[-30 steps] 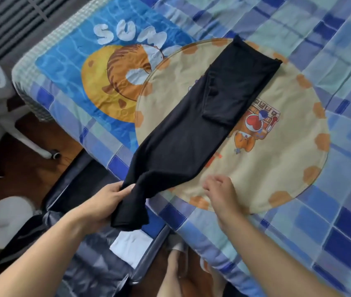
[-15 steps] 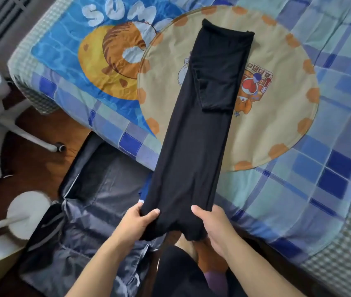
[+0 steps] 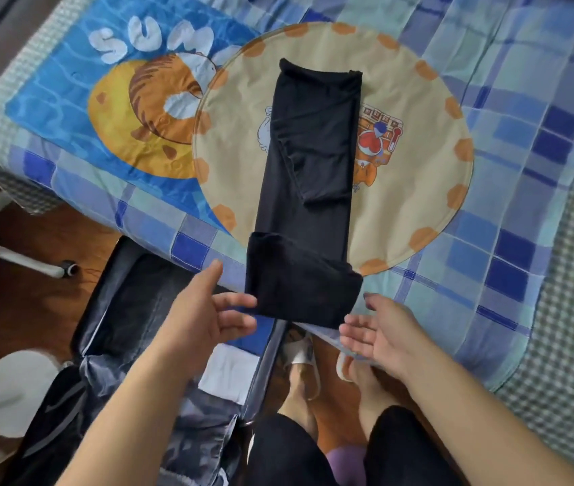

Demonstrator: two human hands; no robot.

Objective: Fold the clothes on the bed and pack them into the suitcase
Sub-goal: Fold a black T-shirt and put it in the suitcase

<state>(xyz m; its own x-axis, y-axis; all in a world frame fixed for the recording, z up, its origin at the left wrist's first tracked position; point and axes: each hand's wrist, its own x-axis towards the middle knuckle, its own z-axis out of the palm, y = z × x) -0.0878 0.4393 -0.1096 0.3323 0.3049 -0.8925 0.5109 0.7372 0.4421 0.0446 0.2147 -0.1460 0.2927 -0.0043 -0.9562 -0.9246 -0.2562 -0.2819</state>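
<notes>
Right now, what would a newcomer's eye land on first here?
The long black garment, laid lengthwise across the round beige cartoon mat on the blue plaid bed, its near end folded up at the bed's edge. Both hands, left hand and right hand, hover open beside that fold. Below left, the open suitcase lies on the floor.

Black pants (image 3: 308,191) are laid out long on the bed (image 3: 509,177), right across a round beige cartoon patch (image 3: 415,177), with the near end folded up into a chunky flap. Left hand (image 3: 204,310) and right hand (image 3: 380,331) sit open, one either side of that fold. An open suitcase (image 3: 127,310) is on the floor below, with white (image 3: 229,377) and blue clothing inside.
</notes>
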